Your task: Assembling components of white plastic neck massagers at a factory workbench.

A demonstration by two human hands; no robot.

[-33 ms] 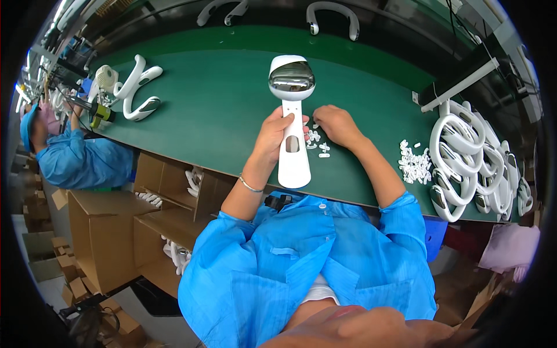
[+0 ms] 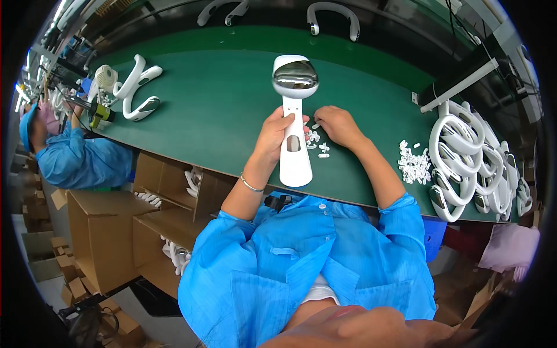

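Note:
My left hand (image 2: 270, 136) is wrapped round a white plastic device (image 2: 296, 165) with a mirrored silver rounded head, held upright over the green table. Its narrow stem shows small holes, and a silver oval sits lower on the body. Just right of it, my right hand (image 2: 341, 127) is closed, its fingertips pinched at a small white plastic piece (image 2: 315, 126). More small white pieces (image 2: 324, 147) lie loose on the table between the device and my right hand. The far fingers of my left hand are partly hidden behind the device.
A pile of white neck-band devices (image 2: 458, 145) stands at the right, beside a heap of small white pieces (image 2: 414, 167). Another neck-band device (image 2: 138, 90) and a green-black power tool (image 2: 101, 114) lie at the left. Cardboard boxes (image 2: 101, 232) stand below; a co-worker in blue (image 2: 87, 162) sits far left.
The device in my left hand has shifted slightly to the right. My right hand stays in nearly the same place by the small pieces.

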